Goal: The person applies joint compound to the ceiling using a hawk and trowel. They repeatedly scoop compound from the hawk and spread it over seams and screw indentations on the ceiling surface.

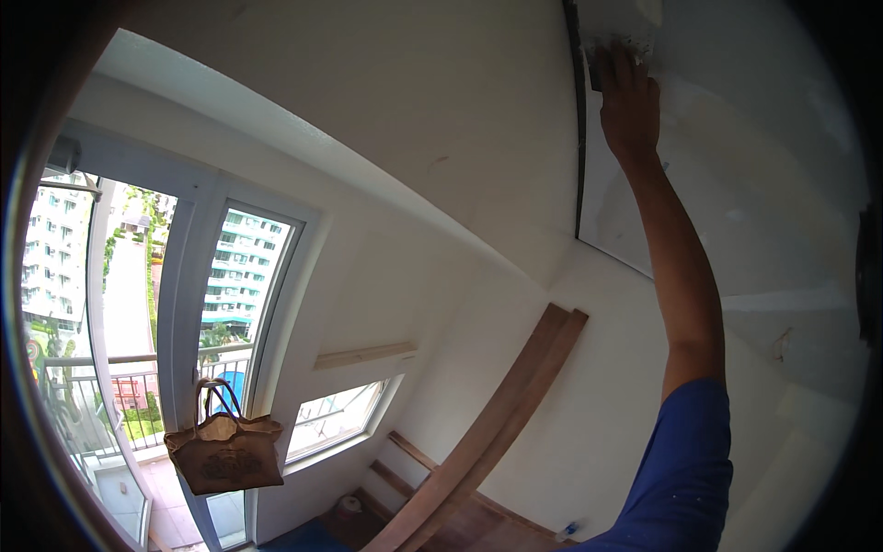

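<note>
From where I sit at the feed, the relation that matters is up by the pale panel (736,184): a small dark flat piece (595,77) sits at the left side of my right hand (630,101), between its fingers and the panel's dark edge strip (579,156). As far as I can make out, its visible side runs roughly along that strip, but its full long axis is covered. The right is the nearer of my hands, right on the piece; the left is out of view, so I cannot tell its state.

The right fingers lie close together, reaching toward a whitish patch (635,20) with dark specks. I cannot tell whether they pinch the piece or just press over it, since the palm side is hidden and I can't pick out the thumb with certainty. The top of the whitish patch is cut off, and dim light blurs the fingertips. The arm stretches up from a blue sleeve (681,460), well apart from the brown bag (225,460) and long wooden boards (501,409).
</note>
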Tool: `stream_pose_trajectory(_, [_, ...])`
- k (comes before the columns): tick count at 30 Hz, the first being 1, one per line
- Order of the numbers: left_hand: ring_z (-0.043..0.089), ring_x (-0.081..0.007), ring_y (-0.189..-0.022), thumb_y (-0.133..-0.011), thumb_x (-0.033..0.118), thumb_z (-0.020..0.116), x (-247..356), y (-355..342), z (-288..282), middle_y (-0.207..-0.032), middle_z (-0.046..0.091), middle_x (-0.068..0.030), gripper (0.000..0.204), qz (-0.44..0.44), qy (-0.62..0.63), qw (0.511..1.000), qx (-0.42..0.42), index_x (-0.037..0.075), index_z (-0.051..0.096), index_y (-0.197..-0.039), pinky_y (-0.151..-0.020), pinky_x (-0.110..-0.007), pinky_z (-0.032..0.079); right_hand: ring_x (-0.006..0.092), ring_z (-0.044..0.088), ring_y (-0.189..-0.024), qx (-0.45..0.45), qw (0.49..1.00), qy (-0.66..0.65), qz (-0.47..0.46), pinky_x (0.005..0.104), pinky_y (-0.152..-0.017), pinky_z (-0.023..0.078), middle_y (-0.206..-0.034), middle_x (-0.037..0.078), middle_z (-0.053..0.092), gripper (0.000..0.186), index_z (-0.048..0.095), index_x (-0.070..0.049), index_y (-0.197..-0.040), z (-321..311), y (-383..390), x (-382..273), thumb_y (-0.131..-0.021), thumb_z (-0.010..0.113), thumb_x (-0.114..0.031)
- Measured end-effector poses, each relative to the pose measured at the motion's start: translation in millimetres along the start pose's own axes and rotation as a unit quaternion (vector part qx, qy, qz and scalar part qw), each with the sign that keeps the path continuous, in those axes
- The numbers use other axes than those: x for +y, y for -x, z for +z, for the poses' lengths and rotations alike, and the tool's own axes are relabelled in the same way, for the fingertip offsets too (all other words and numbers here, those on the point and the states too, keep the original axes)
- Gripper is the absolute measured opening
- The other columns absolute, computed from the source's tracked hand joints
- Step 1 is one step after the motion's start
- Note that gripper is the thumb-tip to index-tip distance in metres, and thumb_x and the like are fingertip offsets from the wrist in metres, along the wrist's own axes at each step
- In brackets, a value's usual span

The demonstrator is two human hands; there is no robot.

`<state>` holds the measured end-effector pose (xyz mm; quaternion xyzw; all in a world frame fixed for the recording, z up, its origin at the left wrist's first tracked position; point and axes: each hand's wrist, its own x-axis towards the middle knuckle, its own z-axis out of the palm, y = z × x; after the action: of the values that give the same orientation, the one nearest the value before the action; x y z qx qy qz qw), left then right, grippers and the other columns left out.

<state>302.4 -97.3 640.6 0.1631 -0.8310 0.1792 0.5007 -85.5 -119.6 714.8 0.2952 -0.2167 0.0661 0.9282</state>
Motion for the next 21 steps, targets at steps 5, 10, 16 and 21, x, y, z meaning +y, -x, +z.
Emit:
stream_pose_trajectory(5, [0.060,-0.0121,-0.087,-0.100,0.043,0.066,3,0,-1,-0.101,0.069,-0.0034,0.044,0.000,-0.007,1.000,-0.003,0.003,0.071,-0.117,-0.075,-0.029,0.048,0.0286,0.050,-0.136,-0.033,0.999,0.001,0.002,0.0408,-0.092,0.049,-0.151,0.009,0.048,0.057,0.052,-0.009,-0.146,20,38,-5,-0.090,0.062,-0.004])
stream_pose_trajectory(10, [0.060,-0.0117,-0.086,-0.100,0.043,0.066,10,-3,-8,-0.100,0.069,-0.0030,0.044,0.000,-0.014,1.000,-0.006,0.003,0.072,-0.117,-0.073,-0.029,0.049,0.0281,0.050,-0.136,-0.076,0.997,-0.023,0.009,0.0415,-0.094,0.048,-0.153,0.010,0.047,0.056,0.051,-0.007,-0.148,36,70,-5,-0.093,0.059,-0.006])
stream_pose_trajectory(16, [0.060,-0.0112,-0.084,-0.099,0.043,0.066,35,4,-26,-0.098,0.069,-0.0025,0.043,-0.004,-0.054,0.999,0.001,0.004,0.072,-0.116,-0.071,-0.028,0.049,0.0288,0.050,-0.135,-0.107,0.993,-0.045,0.010,0.0409,-0.097,0.047,-0.155,0.013,0.045,0.055,0.050,-0.006,-0.148,46,100,-12,-0.094,0.059,-0.008])
stream_pose_trajectory(21, [0.060,-0.0121,-0.089,-0.098,0.047,0.068,45,12,-36,-0.103,0.069,-0.0058,0.048,-0.018,-0.088,0.996,0.021,0.005,0.069,-0.123,-0.075,-0.028,0.049,0.0305,0.051,-0.132,-0.179,0.979,-0.081,0.057,0.0410,-0.099,0.045,-0.154,0.014,0.046,0.053,0.053,-0.003,-0.145,20,126,-30,-0.092,0.058,-0.004])
